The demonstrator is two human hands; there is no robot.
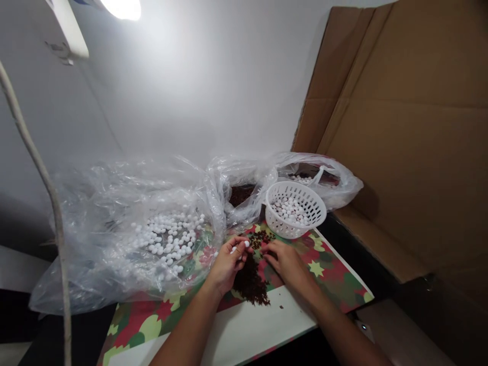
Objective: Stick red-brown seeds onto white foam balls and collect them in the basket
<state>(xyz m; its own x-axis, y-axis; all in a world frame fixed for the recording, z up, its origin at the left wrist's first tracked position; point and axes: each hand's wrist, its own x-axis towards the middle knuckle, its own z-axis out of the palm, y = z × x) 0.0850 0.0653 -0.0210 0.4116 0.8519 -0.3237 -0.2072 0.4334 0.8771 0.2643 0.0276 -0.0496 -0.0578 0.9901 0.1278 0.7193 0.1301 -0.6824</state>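
Observation:
My left hand (230,262) is closed around a few small white balls; one white ball (247,244) shows at its fingertips. Loose dark reddish-brown flakes (251,284) lie in a heap just below and beside it. My right hand (282,260) is at the other side of the heap, palm down, its fingers loosely bent and apart, with nothing visible in them. A smaller patch of flakes (261,237) lies beyond both hands. Behind my right hand stands a white slotted plastic basket (276,226) holding many white balls (293,211).
At left, a large clear plastic bag (95,244) has white balls (168,239) spread over it. Two more plastic bags stand behind: one with dark flakes (241,194), another (343,185) with white balls. Cardboard (412,132) rises at right; a cable (49,188) hangs at left.

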